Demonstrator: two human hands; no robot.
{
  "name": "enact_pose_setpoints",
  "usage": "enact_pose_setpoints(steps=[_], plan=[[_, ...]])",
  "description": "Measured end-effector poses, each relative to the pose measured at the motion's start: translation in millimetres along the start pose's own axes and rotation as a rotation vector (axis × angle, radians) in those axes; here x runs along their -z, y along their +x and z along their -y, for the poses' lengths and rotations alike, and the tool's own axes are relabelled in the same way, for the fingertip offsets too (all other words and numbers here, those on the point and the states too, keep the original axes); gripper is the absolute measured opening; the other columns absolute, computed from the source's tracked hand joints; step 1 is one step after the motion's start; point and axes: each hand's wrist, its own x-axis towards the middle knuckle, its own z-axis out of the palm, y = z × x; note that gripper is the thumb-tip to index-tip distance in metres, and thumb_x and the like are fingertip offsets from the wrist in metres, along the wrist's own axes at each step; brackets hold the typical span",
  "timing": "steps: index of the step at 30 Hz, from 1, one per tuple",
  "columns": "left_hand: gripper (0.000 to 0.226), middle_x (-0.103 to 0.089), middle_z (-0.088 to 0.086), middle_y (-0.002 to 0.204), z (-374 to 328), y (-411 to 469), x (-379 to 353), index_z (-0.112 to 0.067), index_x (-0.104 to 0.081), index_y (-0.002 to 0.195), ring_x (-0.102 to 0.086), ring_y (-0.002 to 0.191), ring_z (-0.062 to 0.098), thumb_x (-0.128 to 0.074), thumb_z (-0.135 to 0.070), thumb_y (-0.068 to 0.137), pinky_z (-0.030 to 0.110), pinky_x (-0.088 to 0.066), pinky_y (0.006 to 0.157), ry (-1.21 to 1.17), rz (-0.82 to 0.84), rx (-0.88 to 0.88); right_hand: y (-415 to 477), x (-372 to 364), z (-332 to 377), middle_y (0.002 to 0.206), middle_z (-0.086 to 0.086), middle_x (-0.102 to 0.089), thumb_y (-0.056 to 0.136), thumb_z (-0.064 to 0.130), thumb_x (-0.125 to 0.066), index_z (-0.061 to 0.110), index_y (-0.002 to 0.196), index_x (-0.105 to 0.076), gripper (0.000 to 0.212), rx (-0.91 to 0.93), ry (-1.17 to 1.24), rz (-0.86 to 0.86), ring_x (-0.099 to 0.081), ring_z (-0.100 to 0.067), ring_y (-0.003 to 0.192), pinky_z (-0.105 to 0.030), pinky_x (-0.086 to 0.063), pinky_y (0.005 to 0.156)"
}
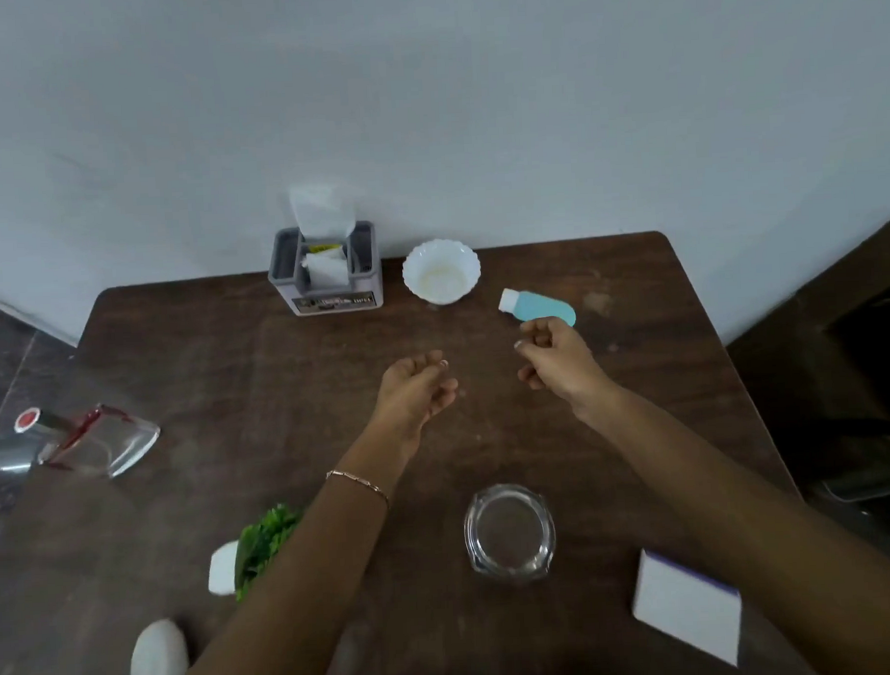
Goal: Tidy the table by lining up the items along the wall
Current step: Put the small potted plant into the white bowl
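On the worktop, a tissue box and bowl stand far by the wall, the left hand and right hand hover loosely curled, seemingly empty, a blue bottle lying just beyond the right.

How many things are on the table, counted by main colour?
White: 4: bowl, box, plant pot, oval object
Clear: 2: jar, lying container
Blue: 1: bottle
Grey: 1: tissue holder
Total: 8

Matt dark wood table, clear glass jar, glossy white bowl
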Motion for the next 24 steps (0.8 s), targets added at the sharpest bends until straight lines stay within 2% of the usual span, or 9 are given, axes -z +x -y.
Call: enact_pose_setpoints(steps=[4,9,11,15,17,19,22,24], plan=[[0.012,-0.062,0.0,0.08,37.6,-47.8,1.1,-0.018,-0.055,0.088,-0.059,0.073,0.011,-0.053,-0.006,0.093,0.025,-0.05,0.069,-0.006,-0.048,-0.016,-35.0,-5.9,-26.3,0.095,0.0,-0.058,0.093,0.015,-0.055,0.017,0.109,-0.057,0.016,-0.013,-0.01,0.107,-0.058,-0.011,0.072,-0.025,-0.047,0.063],[0.007,-0.06,-0.001,0.084,85.0,-102.0,20.1,-0.015,-0.055,0.092,-0.056,0.073,0.008,-0.055,-0.008,0.092,0.021,-0.047,0.063,0.077,-0.135,-0.13,-71.0,-45.7,-39.3,0.096,-0.004,-0.058,0.092,0.01,-0.057,0.015,0.107,-0.057,0.016,0.01,0.02,0.306,-0.057,-0.01,0.076,-0.017,-0.045,0.058],[0.01,-0.064,-0.004,0.089,103.5,-120.2,35.7,-0.015,-0.057,0.09,-0.059,0.079,0.009,-0.055,-0.005,0.091,0.023,-0.048,0.067,0.132,-0.199,-0.183,-84.7,-66.9,-44.7,0.091,-0.001,-0.058,0.092,0.011,-0.057,0.017,0.106,-0.057,0.015,0.03,-0.012,0.403,-0.056,-0.009,0.075,-0.02,-0.043,0.061],[0.03,-0.067,-0.009,0.091,128.4,-144.0,68.7,-0.028,-0.06,0.084,-0.063,0.085,0.009,-0.057,0.002,0.085,0.022,-0.049,0.079,0.276,-0.415,-0.298,-102.5,-106.7,-52.4,0.087,0.004,-0.056,0.093,0.009,-0.055,0.024,0.097,-0.058,0.017,0.078,-0.088,0.555,-0.052,-0.008,0.076,-0.023,-0.04,0.063],[0.027,-0.068,-0.009,0.089,133.8,-155.1,85.1,-0.029,-0.06,0.084,-0.064,0.084,0.008,-0.06,-0.003,0.084,0.022,-0.05,0.077,0.306,-0.543,-0.349,-109.5,-125.3,-52.1,0.095,0.003,-0.056,0.092,0.007,-0.055,0.024,0.1,-0.06,0.02,0.113,-0.13,0.601,-0.052,-0.007,0.082,-0.022,-0.041,0.066],[0.015,-0.068,-0.005,0.084,134.2,-165.6,96.9,-0.027,-0.06,0.085,-0.063,0.079,0.009,-0.063,-0.013,0.086,0.024,-0.049,0.071,0.299,-0.668,-0.402,-113.4,-139.9,-51.4,0.108,0.001,-0.056,0.091,0.005,-0.056,0.021,0.112,-0.059,0.027,0.16,-0.156,0.606,-0.053,-0.008,0.09,-0.02,-0.043,0.071],[0.008,-0.065,-0.002,0.076,131.4,-176.1,123.6,-0.023,-0.057,0.084,-0.061,0.073,0.012,-0.061,-0.029,0.088,0.033,-0.047,0.068,0.275,-0.872,-0.445,-121.9,-162.5,-54.0,0.128,-0.002,-0.049,0.087,0.003,-0.062,0.022,0.131,-0.049,0.049,0.201,-0.136,0.669,-0.054,-0.011,0.101,-0.02,-0.046,0.081],[0.007,-0.062,-0.004,0.076,127.1,-173.0,144.8,-0.022,-0.057,0.089,-0.06,0.077,0.016,-0.059,-0.027,0.085,0.038,-0.049,0.07,0.314,-0.915,-0.457,-125.0,-172.7,-60.3,0.138,0.0,-0.042,0.081,0.011,-0.073,0.03,0.138,-0.039,0.069,0.23,-0.146,0.712,-0.051,-0.013,0.116,-0.028,-0.047,0.095]])
